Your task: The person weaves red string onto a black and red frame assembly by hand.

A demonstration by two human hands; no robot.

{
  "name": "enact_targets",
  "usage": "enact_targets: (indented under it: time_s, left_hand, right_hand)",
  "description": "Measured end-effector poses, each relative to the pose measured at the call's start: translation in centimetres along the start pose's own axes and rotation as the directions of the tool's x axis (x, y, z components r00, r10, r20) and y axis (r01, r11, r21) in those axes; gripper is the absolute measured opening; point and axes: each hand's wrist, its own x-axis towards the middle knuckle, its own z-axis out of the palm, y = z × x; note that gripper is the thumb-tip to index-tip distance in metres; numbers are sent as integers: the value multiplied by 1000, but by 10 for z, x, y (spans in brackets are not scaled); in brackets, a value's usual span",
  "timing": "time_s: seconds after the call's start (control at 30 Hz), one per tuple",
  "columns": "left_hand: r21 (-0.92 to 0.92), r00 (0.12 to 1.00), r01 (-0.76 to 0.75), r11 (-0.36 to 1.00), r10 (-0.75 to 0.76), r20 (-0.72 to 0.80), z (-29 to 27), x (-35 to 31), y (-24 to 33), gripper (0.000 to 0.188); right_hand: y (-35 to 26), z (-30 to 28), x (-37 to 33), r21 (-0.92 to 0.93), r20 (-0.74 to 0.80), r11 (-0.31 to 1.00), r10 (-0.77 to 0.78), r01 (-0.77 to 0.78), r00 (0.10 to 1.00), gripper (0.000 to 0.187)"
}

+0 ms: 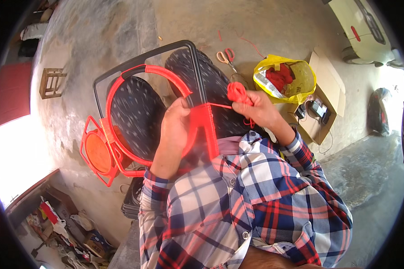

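A black frame (197,67) with a rounded rectangular outline and an inner ring (164,74) rests across my lap. Red cord is wound round much of the ring and one side bar, while other stretches are bare black. My left hand (175,123) is closed on the frame, its thumb by the place where ring and side bar come close. My right hand (261,110) grips a bundle of red cord (237,93). From that bundle a taut strand (221,106) runs left to the wrapped bar. My fingertips on the frame are partly hidden behind it.
Scissors (226,58) lie on the concrete floor beyond my knees. To the right stand a yellow bag (309,80) holding red cord and an open cardboard box (330,85) with devices. A red-and-orange stool-like frame (98,152) and a small wooden stool (51,84) are at left.
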Motion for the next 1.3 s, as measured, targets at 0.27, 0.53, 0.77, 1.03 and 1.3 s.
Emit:
enact_targets:
  time_s: [0.27, 0.53, 0.77, 1.03, 1.3]
  left_hand:
    - [-82, 995, -6, 997, 14, 97, -2, 8, -6, 11]
    - [-47, 998, -35, 998, 33, -50, 37, -8, 0, 19]
    - [398, 895, -270, 876, 381, -231, 30, -2, -2, 25]
    - [-131, 966, 197, 972, -215, -143, 27, -3, 9, 40]
    - [-19, 898, 432, 901, -432, -84, 41, 4, 13, 27]
  right_hand:
    - [7, -5, 0, -242, -93, 970, -51, 27, 994, 20]
    - [-60, 0, 44, -459, 56, 757, -497, 465, 866, 23]
    - [-68, 48, 76, -773, 209, 288, -726, 565, 655, 40]
    - [-21, 23, 52, -518, -32, 739, -521, 432, 853, 22]
    - [-24, 30, 64, -444, 221, 802, -336, 401, 916, 30]
